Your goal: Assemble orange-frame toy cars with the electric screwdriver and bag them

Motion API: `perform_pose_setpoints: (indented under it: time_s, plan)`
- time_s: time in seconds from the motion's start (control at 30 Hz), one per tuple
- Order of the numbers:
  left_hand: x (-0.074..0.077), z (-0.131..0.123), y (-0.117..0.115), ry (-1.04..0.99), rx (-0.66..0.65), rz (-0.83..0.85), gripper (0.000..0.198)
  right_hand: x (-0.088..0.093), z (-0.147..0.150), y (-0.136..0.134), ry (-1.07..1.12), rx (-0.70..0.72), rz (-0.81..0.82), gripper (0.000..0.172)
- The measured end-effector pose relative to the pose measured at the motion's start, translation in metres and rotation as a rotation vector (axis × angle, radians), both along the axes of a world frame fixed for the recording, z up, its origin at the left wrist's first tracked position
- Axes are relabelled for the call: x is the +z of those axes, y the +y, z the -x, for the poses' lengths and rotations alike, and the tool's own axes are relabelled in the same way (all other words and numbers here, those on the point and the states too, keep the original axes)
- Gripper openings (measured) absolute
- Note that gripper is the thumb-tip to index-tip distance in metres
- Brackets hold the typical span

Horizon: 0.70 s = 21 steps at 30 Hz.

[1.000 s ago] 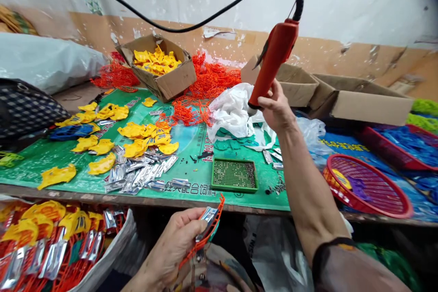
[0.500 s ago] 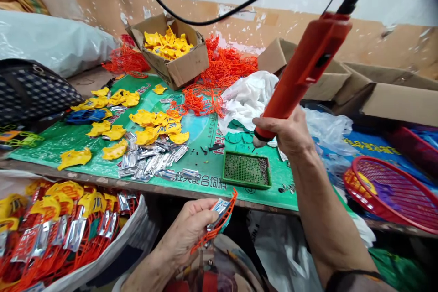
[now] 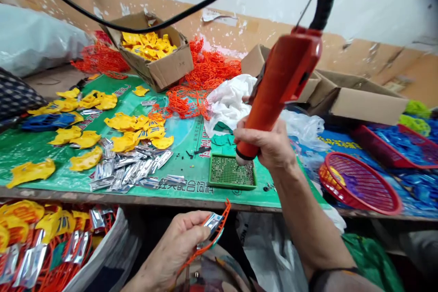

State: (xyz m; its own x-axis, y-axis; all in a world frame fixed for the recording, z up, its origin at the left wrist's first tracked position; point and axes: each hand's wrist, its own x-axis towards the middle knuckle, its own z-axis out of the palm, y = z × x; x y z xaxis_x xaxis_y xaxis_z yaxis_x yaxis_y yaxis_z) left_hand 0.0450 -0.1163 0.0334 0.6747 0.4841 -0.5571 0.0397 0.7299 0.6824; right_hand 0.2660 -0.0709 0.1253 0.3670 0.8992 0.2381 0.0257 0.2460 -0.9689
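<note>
My right hand (image 3: 270,143) is wrapped round a red-orange electric screwdriver (image 3: 277,96), tilted with its pale nose down. That nose is over the green screw tray (image 3: 217,185), whose perforated plate has small screws at its right side; whether the bit touches a screw I cannot tell. Below the table edge, my left hand (image 3: 185,237) pinches an orange plastic frame (image 3: 222,226) together with a silver metallic piece (image 3: 212,222). A bit of green shows along the frame's underside. Left of the tray lie a pile of silver pieces (image 3: 132,166) and several yellow plastic parts (image 3: 125,123).
A carton of yellow parts (image 3: 171,66) stands at the back beside orange netted frames (image 3: 214,66). Red baskets (image 3: 361,182) sit at right. A sack (image 3: 109,237) of assembled pieces is at lower left. A black cable (image 3: 191,7) hangs across the top.
The view has swung right. My right hand has lowered the screwdriver so its nose is now over the screw tray. My left hand keeps its pinch on the orange frame and silver piece.
</note>
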Motion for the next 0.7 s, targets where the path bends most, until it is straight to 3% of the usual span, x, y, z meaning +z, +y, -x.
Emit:
perform_pose_setpoints:
  time_s: [0.1, 0.27, 0.43, 0.7]
  plan:
    - [0.001, -0.001, 0.0, -0.02, -0.034, 0.022, 0.02, -0.024, -0.001, -0.009, 0.006, -0.106, -0.013, 0.028]
    - [0.006, -0.006, 0.0, -0.022, -0.056, 0.037, 0.02, -0.051, -0.005, -0.017, -0.015, -0.269, -0.01, 0.029]
    - [0.006, -0.009, 0.0, -0.013, -0.096, 0.028, 0.021, -0.063, -0.004, -0.019, 0.024, -0.321, -0.028, 0.032]
    - [0.004, -0.01, -0.001, 0.008, -0.03, 0.049, 0.023, -0.072, -0.005, -0.021, 0.018, -0.323, -0.048, 0.021]
